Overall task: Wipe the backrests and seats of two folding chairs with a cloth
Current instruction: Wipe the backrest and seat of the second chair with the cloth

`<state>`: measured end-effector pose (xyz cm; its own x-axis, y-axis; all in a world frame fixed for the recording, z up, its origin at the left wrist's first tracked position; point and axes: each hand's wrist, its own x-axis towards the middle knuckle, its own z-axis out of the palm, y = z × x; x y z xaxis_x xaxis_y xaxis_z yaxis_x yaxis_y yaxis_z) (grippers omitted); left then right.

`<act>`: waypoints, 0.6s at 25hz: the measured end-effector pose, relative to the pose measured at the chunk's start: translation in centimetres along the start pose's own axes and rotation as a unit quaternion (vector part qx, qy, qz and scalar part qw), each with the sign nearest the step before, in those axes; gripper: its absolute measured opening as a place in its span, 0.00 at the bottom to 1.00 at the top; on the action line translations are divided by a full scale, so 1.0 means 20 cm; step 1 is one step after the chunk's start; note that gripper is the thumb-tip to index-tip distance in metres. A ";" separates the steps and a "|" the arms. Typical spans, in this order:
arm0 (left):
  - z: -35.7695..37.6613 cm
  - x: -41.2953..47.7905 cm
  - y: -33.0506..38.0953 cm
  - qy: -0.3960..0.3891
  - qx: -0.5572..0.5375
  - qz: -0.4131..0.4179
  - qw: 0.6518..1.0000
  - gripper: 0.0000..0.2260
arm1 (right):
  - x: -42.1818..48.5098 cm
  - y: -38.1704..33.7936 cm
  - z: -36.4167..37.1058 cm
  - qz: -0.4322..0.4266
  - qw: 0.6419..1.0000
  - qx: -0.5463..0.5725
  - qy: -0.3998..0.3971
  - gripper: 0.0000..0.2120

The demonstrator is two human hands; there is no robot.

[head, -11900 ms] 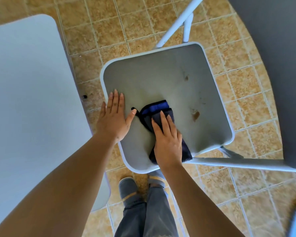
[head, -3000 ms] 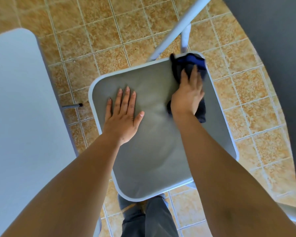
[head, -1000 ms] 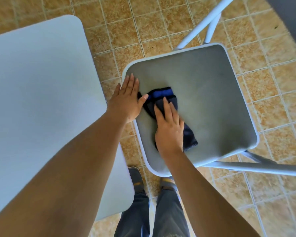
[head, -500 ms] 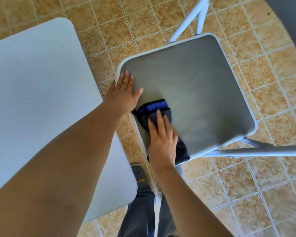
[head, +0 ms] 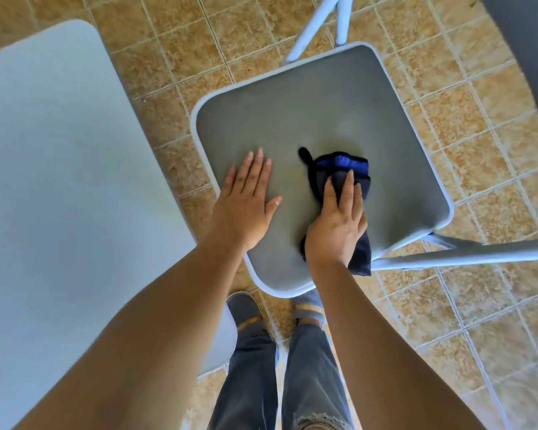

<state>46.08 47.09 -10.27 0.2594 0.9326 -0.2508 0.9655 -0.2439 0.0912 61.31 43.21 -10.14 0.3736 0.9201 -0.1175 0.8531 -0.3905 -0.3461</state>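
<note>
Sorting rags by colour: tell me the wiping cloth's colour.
Dark navy cloth with a bright blue band along its far edge, clearest in the head view.

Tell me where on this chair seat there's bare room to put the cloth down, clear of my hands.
The far half of the seat, between its back rim and the cloth, is bare. So is the strip from the cloth to the right-hand rim. The near half is crowded: left hand flat by the left rim, right hand pressing the cloth, with a narrow gap between them.
</note>
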 end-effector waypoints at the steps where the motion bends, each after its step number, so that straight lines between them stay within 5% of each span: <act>1: 0.03 -0.01 0.02 0.006 -0.003 -0.006 1.000 0.30 | -0.03 0.02 0.01 -0.029 1.000 -0.007 -0.003 0.30; 4: 0.04 0.00 0.01 0.011 0.007 -0.025 1.000 0.30 | -0.14 0.18 -0.05 -0.091 0.995 -0.040 -0.030 0.31; 10: 0.07 0.00 0.02 0.023 0.019 -0.020 0.999 0.30 | 0.26 0.13 -0.09 0.092 0.996 -0.012 -0.013 0.31; 15: 0.06 0.00 0.02 0.025 0.025 -0.018 0.999 0.30 | 0.12 -0.03 0.01 -0.099 0.995 -0.018 -0.013 0.27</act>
<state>46.55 46.72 -11.46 0.2249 0.9526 -0.2049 0.9743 -0.2226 0.0345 61.58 45.70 -10.39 0.1875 0.9795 -0.0738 0.9216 -0.2014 -0.3317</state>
